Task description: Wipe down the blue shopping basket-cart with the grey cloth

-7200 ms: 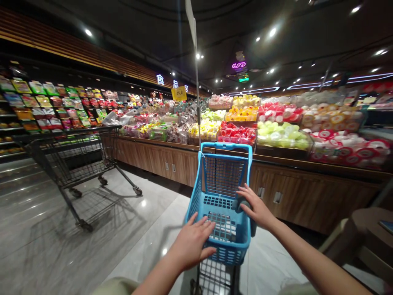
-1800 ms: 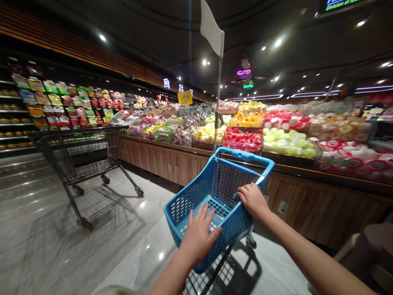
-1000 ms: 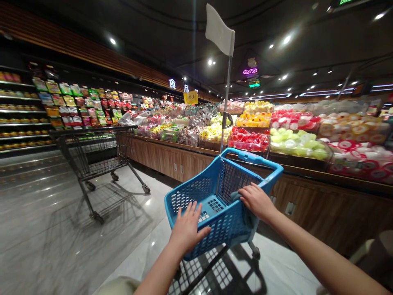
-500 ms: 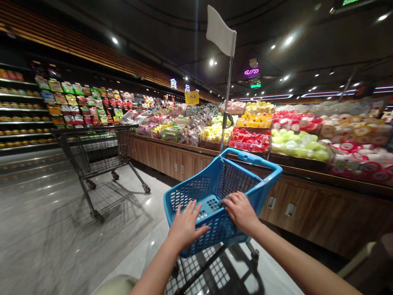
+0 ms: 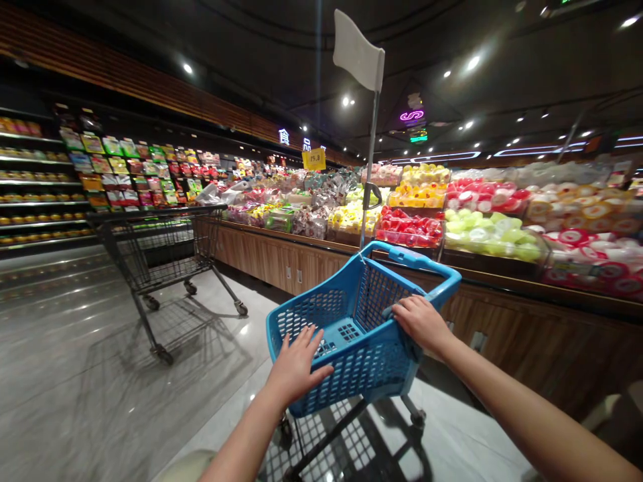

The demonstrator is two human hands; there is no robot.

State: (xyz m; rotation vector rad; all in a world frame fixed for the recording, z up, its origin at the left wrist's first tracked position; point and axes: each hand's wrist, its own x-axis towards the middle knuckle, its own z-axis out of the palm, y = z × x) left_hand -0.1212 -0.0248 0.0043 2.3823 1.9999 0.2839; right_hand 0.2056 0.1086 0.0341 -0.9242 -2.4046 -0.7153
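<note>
A small blue plastic shopping cart (image 5: 321, 314) stands in front of me, turned at an angle. A thin pole (image 5: 369, 167) with a white flag (image 5: 358, 50) rises from it. My left hand (image 5: 296, 365) lies flat on the basket's near rim with the fingers spread. On the right rim, the fingers of my right hand (image 5: 422, 321) curl over a grey cloth (image 5: 388, 312), which peeks out past the fingertips. The basket holds nothing that I can see.
A black wire trolley (image 5: 161, 248) stands unattended on the glossy floor to the left. A long wooden display counter (image 5: 281, 264) heaped with wrapped sweets runs behind the cart. Shelves of packets (image 5: 40, 187) line the far left wall.
My right hand has slid with the cloth from the basket's near edge back out along the right rim. The left hand stays on the near rim. Earlier the basket swung round to the left.
</note>
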